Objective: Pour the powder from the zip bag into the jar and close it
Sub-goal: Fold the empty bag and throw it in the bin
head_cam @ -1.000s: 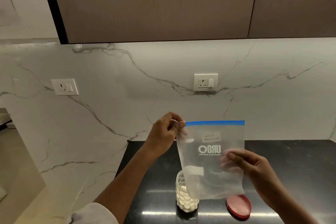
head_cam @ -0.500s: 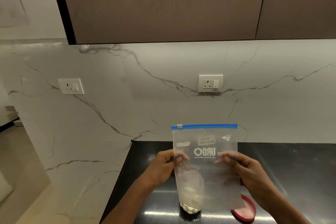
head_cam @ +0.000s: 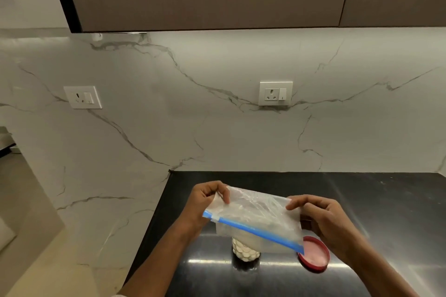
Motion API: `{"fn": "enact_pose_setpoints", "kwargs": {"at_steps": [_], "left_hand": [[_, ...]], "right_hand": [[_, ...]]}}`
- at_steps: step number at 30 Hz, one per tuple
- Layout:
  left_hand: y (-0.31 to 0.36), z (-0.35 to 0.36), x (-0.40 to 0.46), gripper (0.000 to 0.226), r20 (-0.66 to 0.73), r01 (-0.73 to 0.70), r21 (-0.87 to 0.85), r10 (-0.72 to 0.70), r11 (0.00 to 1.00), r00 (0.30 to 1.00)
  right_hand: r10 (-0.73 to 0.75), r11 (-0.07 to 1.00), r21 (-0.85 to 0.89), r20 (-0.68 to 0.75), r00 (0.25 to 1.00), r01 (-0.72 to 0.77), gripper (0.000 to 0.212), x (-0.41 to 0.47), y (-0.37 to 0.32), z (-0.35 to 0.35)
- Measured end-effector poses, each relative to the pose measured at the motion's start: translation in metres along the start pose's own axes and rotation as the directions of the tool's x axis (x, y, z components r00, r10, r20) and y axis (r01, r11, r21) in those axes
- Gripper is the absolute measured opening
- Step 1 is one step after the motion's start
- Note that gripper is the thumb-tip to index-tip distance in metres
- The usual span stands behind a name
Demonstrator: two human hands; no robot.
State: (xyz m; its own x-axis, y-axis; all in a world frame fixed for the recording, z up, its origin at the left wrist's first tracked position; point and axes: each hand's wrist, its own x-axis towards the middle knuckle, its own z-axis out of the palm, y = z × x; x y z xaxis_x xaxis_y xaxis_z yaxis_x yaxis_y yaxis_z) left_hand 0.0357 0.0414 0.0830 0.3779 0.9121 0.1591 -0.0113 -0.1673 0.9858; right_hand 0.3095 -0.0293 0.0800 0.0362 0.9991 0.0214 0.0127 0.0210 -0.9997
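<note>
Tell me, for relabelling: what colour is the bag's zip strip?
Blue zip strip, head view.

A glossy black worktop (head_cam: 362, 200) is stretching from the middle of the scene to the right edge, meeting a white marble wall along its far side. Ceiling light is reflecting off it in bright streaks. A textured glass jar (head_cam: 245, 252) holding white powder is standing upright near the front. Just to its right, apart from it, a red lid (head_cam: 316, 258) is lying flat with its hollow side facing up.
</note>
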Motion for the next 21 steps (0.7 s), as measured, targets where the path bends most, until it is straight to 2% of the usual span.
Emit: {"fn": "enact_pose_setpoints", "kwargs": {"at_steps": [5,8,10,12,14,16,18,21], "left_hand": [[0.015,0.006,0.002,0.051,0.151,-0.010,0.236,-0.027,0.972,0.988],[0.029,0.018,0.004,0.046,0.246,-0.059,0.330,-0.025,0.942,0.969],[0.037,0.027,0.005,0.034,0.238,-0.098,0.316,0.021,0.944,0.971],[0.042,0.034,0.005,0.014,0.114,-0.080,0.169,0.061,0.982,0.992],[0.043,0.034,0.006,0.020,-0.102,-0.001,-0.059,-0.005,0.998,0.995],[0.038,0.030,0.003,0.037,-0.228,0.072,-0.203,-0.118,0.977,0.966],[0.028,0.024,-0.007,0.059,-0.175,0.179,-0.137,-0.201,0.974,0.964],[0.014,0.029,-0.026,0.078,0.043,0.337,-0.069,-0.334,0.939,0.941]], "right_hand": [[-0.032,0.974,-0.223,0.069,0.997,0.047,0.013,0.003,-0.015,0.003],[0.156,0.916,-0.399,0.292,0.943,-0.028,0.044,0.004,-0.023,0.015],[0.274,0.915,-0.393,0.429,0.861,-0.096,0.042,0.003,-0.023,0.021],[0.305,0.940,-0.291,0.488,0.818,-0.177,0.038,0.002,-0.018,0.024],[0.298,0.953,-0.200,0.455,0.839,-0.230,0.037,0.001,-0.013,0.026],[0.247,0.969,-0.110,0.348,0.904,-0.223,0.032,0.002,-0.005,0.029],[0.177,0.984,-0.030,0.197,0.964,-0.175,0.027,0.003,0.001,0.033],[0.099,0.995,0.004,0.052,0.994,-0.099,0.021,0.007,0.005,0.044]]}}
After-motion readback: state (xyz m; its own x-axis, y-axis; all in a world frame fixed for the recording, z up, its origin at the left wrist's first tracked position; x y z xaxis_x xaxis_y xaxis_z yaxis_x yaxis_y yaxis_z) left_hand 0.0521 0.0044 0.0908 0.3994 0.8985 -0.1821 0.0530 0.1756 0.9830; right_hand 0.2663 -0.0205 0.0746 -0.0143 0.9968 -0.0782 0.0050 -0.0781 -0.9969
